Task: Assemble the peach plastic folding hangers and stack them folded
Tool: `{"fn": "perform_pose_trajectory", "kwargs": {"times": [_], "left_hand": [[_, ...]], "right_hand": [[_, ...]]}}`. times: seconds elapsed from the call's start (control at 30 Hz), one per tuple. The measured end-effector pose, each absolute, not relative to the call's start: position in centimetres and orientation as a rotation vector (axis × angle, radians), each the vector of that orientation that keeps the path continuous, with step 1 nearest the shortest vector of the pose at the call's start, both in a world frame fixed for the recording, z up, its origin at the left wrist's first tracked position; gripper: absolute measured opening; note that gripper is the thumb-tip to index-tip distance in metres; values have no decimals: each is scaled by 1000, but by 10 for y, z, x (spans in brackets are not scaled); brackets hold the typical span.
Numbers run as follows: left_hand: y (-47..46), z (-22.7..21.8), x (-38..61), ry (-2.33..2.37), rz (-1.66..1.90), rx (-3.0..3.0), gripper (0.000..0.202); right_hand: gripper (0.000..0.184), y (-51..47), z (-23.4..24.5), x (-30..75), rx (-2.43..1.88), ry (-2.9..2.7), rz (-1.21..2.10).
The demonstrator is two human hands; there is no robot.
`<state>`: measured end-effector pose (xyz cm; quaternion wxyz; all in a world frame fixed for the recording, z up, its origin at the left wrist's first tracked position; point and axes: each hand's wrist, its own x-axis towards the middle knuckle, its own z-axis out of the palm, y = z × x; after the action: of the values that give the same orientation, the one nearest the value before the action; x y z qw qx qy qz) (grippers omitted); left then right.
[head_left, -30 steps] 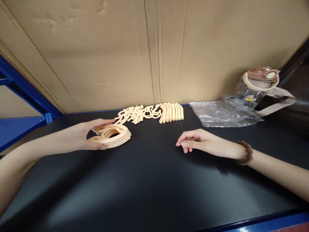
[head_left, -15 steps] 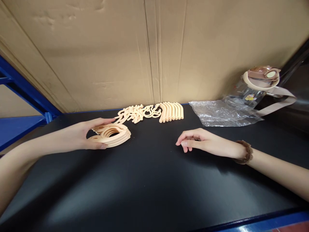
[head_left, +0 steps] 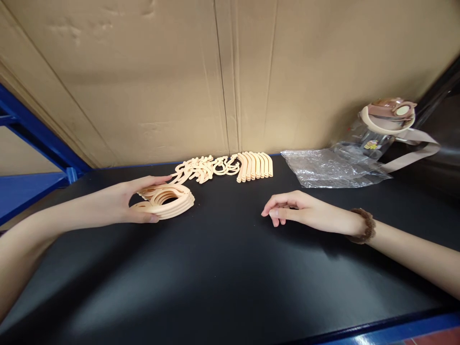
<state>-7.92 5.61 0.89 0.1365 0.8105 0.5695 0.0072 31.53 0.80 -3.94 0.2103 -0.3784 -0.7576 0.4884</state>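
My left hand [head_left: 138, 201] is closed around the left side of a stack of peach plastic loop-shaped pieces [head_left: 176, 203], thumb along the near side and fingers over the far side. The stack lies on the black tabletop, and its left end is partly hidden by the hand. My right hand [head_left: 289, 207] rests low over the table to the right, its fingers curled in with the thumb against them; nothing shows in it. Behind the stack lie a jumbled heap of small peach pieces [head_left: 196, 168], some hook-like pieces [head_left: 225, 166] and a row of curved tube-like arms [head_left: 255, 166].
A clear plastic bag [head_left: 330, 167] lies flat at the back right. Beside it a clear bottle with a brown lid [head_left: 388, 115] and a strap [head_left: 413, 153] leans over. Cardboard [head_left: 161, 86] walls the back; a blue metal frame [head_left: 39, 129] stands left.
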Motion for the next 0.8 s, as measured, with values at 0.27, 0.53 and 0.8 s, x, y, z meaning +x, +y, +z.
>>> {"fn": "perform_pose_trajectory", "kwargs": {"times": [0.27, 0.53, 0.8], "left_hand": [[51, 14, -79, 1605, 43, 2337, 91], [47, 22, -65, 1745, 569, 2392, 63], [48, 32, -43, 1813, 916, 2430, 43]], "right_hand": [[35, 8, -39, 315, -1063, -2113, 1352], [31, 7, -39, 315, -1048, -2111, 1356], [31, 7, -38, 315, -1028, -2118, 1353]]}}
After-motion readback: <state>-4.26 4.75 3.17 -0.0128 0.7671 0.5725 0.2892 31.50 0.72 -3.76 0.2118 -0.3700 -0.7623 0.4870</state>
